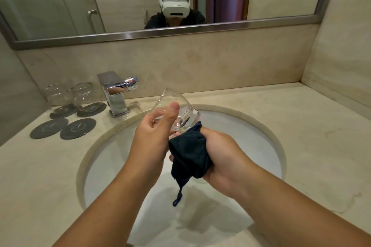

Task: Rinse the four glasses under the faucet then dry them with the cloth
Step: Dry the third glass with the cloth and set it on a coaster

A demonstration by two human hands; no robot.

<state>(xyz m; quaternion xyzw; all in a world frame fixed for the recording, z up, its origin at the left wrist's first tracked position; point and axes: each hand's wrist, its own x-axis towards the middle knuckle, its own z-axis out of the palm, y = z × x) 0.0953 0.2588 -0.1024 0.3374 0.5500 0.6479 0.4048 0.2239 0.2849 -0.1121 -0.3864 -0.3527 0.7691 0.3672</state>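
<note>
Step in hand, as judged: drying one glass tumbler (pixel 176 106). Grip in the left hand (pixel 154 136), thumb and fingers curled round the wall, above the sink basin (pixel 261 126), tilted with mouth toward 11 o'clock and thick base toward 5 o'clock. Bunch the dark cloth (pixel 190 154) in the right hand (pixel 218 150), fingers closed round it, touching the base. Rotate against the cloth; wipe base, then wall, then work the cloth inside. Avoid a loose grip on wet glass: likely slip into the basin. Finish by setting down inverted on a free coaster (pixel 77 128) at 9 o'clock of the basin, near the two inverted tumblers (pixel 58 94) at 10 o'clock, left of the faucet (pixel 116 94).
</note>
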